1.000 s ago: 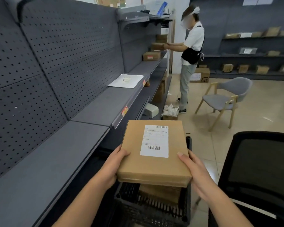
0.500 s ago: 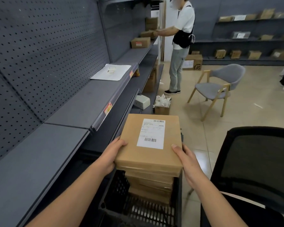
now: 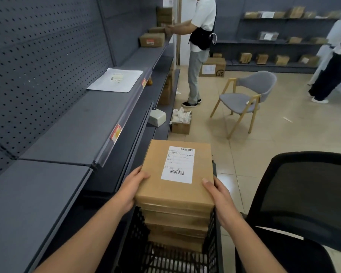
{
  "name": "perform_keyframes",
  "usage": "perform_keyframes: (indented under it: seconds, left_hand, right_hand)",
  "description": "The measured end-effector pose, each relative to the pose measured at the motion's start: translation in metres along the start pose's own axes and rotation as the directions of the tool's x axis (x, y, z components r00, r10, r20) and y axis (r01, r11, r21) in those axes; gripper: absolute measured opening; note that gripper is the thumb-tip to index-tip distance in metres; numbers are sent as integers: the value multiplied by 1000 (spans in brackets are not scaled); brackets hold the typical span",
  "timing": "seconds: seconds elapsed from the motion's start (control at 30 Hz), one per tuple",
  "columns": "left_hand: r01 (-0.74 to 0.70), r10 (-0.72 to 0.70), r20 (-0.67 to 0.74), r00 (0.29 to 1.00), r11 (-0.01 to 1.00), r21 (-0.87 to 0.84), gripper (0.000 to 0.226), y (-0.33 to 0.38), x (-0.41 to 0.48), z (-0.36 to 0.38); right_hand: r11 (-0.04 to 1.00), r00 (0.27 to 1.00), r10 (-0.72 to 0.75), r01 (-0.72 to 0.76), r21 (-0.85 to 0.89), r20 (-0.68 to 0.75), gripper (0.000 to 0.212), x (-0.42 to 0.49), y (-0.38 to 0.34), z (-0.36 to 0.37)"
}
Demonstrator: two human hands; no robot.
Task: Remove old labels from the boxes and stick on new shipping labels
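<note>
Grey shelving point(image 3: 63, 123), tiled floor point(image 3: 264, 138). White-labelled cardboard box point(image 3: 158, 186) tops crate point(image 3: 138, 229) stack point(image 3: 175, 223); left hand point(image 3: 132, 188), right hand point(image 3: 219, 198) clamp its sides.

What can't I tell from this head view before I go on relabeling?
Head view only:
- Print on the shipping label: too small to read, so old or new is unclear.
- Tops of the lower boxes: covered by the top box.
- Fingers of the left hand and right hand, thumbs aside: hidden by the box sides.
- Floor of the black crate: cut off by the lower frame edge.
</note>
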State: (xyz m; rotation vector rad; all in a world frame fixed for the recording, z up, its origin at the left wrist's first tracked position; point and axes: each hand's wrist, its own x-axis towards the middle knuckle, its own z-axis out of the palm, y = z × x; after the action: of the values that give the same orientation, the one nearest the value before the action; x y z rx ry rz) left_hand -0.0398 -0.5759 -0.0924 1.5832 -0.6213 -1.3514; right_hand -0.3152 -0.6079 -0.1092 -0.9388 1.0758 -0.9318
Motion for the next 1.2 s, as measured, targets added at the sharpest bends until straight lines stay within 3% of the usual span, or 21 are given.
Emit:
perform_keyframes:
  seconds: [0.27, 0.63, 0.97, 1.07, 1.2]
  left_hand:
    - [31, -31, -2, 1000, 997, 67, 41, -17, 19, -6]
    - [-21, 20, 9, 1000, 996, 92, 39, -22, 19, 2]
    - [-104, 106, 2, 994, 969, 223, 34, -19, 10, -2]
    - [-174, 193, -12, 981, 910, 376, 45, -12, 7, -4]
    - [-328, 458, -33, 888, 684, 652, 50, -1, -5, -2]
  right_hand:
    - [997, 999, -30, 29, -77, -15, 40, 7, 12, 2]
    - [990, 995, -80, 73, -118, -55, 38, 6, 16, 2]
    - [982, 995, -74, 60, -179, -72, 35, 3, 14, 2]
    - [915, 983, -130, 68, -398, -132, 57, 5, 14, -2]
    - [644, 932, -339, 130, -754, -129, 56, -3, -3, 4]
